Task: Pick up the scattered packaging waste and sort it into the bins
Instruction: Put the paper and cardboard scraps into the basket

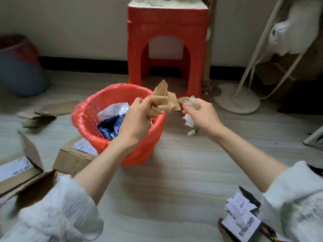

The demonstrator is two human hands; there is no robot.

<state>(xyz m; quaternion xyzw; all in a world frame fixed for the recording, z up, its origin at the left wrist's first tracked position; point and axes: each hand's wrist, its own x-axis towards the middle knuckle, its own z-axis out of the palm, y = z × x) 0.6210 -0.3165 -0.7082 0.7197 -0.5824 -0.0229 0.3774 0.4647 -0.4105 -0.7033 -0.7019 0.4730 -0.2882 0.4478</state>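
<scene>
My left hand (135, 119) grips a crumpled piece of brown paper packaging (163, 100) just above the right rim of a basket bin (83, 117) lined with a red bag. Inside the bin lie white and dark blue plastic wrappers (112, 119). My right hand (201, 116) is closed on a wad of white paper and clear wrapping scraps (190, 109), to the right of the bin and above the floor. A second bin (19, 70), grey with a red liner, stands at the far left by the wall.
Cardboard boxes (75, 154) and torn cardboard pieces (40, 114) lie left of the red bin. White labels and packaging (241, 217) sit at the bottom right. A red plastic stool (167, 49) stands behind the bin, a white stand base (236, 100) to its right.
</scene>
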